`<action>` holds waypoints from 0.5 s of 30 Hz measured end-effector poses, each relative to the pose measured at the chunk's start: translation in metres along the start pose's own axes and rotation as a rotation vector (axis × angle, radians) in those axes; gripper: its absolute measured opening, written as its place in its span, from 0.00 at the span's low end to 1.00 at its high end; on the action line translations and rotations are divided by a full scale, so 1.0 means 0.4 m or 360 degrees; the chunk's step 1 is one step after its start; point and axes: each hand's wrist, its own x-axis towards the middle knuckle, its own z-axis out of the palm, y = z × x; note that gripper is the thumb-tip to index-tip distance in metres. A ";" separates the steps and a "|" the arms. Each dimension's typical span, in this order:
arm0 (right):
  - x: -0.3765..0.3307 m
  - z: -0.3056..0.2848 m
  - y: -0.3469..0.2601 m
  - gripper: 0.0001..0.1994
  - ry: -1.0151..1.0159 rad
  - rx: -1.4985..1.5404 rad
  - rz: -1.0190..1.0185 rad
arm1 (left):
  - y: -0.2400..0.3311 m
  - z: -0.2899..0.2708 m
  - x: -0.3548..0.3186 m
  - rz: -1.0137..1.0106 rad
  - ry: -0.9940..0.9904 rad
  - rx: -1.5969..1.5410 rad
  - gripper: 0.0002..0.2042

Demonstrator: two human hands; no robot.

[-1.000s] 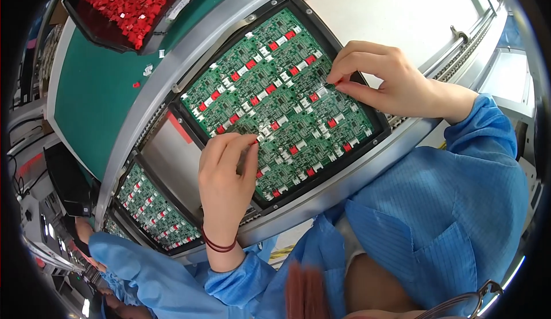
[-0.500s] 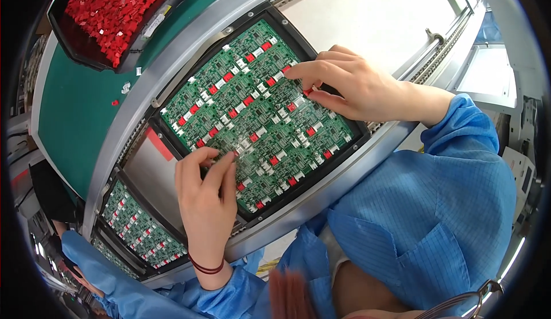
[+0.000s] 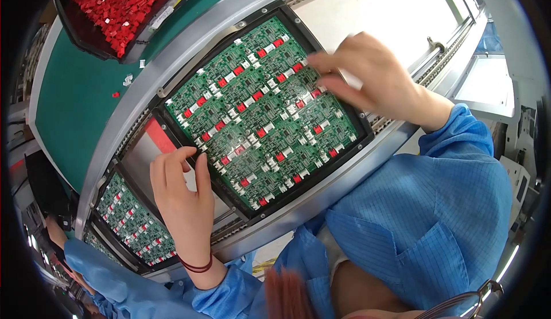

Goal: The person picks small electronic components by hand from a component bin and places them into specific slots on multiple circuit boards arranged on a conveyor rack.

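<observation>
A green circuit board panel [image 3: 270, 125] lies in a black frame [image 3: 297, 205], with red connectors [image 3: 257, 95] and white connectors [image 3: 230, 77] standing in rows across it. My left hand [image 3: 182, 195] is just off the frame's left edge, thumb and forefinger apart, and nothing shows between them. Over the frame's upper right edge is my right hand [image 3: 376, 80], smeared by motion. Its thumb and forefinger are spread, with no part visible between them. A red connector [image 3: 315, 93] sits on the panel close to the right thumb.
A black bin [image 3: 86, 39] heaped with red connectors [image 3: 123, 6] stands on the green table [image 3: 69, 112] at upper left. A few loose connectors [image 3: 127, 80] lie beside it. Metal rails [image 3: 247, 10] flank the conveyor. Another framed panel [image 3: 135, 221] and a co-worker's blue sleeve [image 3: 103, 267] are at lower left.
Both hands have come away from the panel: the left toward the left, the right up and to the right. The red connector at my right fingertips now sits on the panel, released.
</observation>
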 end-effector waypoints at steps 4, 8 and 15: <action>-0.002 0.002 0.035 0.16 -0.0200 -0.0315 0.0684 | -0.022 -0.013 -0.001 -0.0041 0.0136 -0.0029 0.07; 0.005 0.002 0.001 0.20 -0.0337 -0.0022 0.0851 | -0.027 -0.022 -0.016 0.0101 0.0294 -0.0135 0.06; 0.032 -0.016 -0.014 0.16 -0.0731 0.0480 0.0641 | 0.001 -0.025 -0.013 0.0190 0.0438 -0.0238 0.06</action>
